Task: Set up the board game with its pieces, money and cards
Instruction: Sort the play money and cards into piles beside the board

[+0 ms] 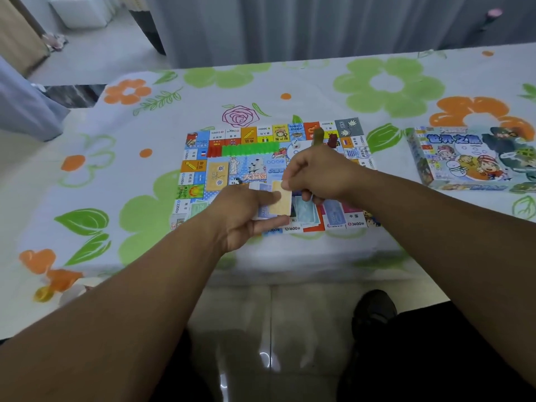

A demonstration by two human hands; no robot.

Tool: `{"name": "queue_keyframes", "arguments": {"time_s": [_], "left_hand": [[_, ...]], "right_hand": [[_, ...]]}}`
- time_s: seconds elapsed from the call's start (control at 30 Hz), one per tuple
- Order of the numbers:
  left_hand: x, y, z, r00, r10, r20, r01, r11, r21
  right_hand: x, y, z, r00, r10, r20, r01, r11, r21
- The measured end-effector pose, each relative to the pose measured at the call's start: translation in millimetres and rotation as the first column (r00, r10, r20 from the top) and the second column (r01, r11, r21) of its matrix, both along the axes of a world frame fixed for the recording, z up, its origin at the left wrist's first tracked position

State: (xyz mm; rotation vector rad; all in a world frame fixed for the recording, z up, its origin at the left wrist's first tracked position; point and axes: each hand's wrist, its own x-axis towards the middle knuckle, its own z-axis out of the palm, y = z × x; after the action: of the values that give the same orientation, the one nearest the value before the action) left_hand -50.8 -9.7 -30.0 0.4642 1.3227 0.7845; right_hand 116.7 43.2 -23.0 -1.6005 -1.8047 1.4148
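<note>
The colourful game board (200, 169) lies flat on the flowered tablecloth. My left hand (246, 219) holds a small stack of play money over the board's near edge, with a yellow note (281, 203) on top. My right hand (319, 175) pinches the upper corner of that yellow note. Blue notes (307, 211) lie on the board under my hands. A row of green houses (249, 150) and red pieces (214, 152) stands near the board's far side. A white die (296, 144) and a yellow card pile (217, 175) sit on the board.
The game box (470, 158) lies to the right of the board. The table's near edge (290, 274) runs just below the board. A yellow object (43, 294) sits at the front left edge. Curtains hang behind the table.
</note>
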Motion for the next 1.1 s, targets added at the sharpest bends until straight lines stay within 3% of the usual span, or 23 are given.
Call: {"name": "queue_keyframes", "arguments": {"time_s": [0.3, 0.5, 1.0, 1.1], "left_hand": [[-36, 5, 1, 0.975, 0.208, -0.077, -0.207, 0.978, 0.027], [-56, 4, 6, 0.958, 0.283, -0.042, -0.28, 0.958, 0.06], [-68, -7, 2, 0.988, 0.153, -0.002, -0.153, 0.988, -0.022], [-67, -7, 1, 0.988, 0.155, 0.006, -0.155, 0.988, -0.018]], "right_hand": [[-16, 7, -3, 0.998, -0.052, 0.048, 0.052, 0.999, -0.008], [-35, 11, -7, 0.998, -0.046, 0.051, 0.047, 0.999, -0.004], [-66, 10, -27, 0.973, 0.023, 0.228, -0.032, 0.999, 0.039], [-68, 10, -22, 0.981, 0.027, 0.191, -0.037, 0.998, 0.049]]}}
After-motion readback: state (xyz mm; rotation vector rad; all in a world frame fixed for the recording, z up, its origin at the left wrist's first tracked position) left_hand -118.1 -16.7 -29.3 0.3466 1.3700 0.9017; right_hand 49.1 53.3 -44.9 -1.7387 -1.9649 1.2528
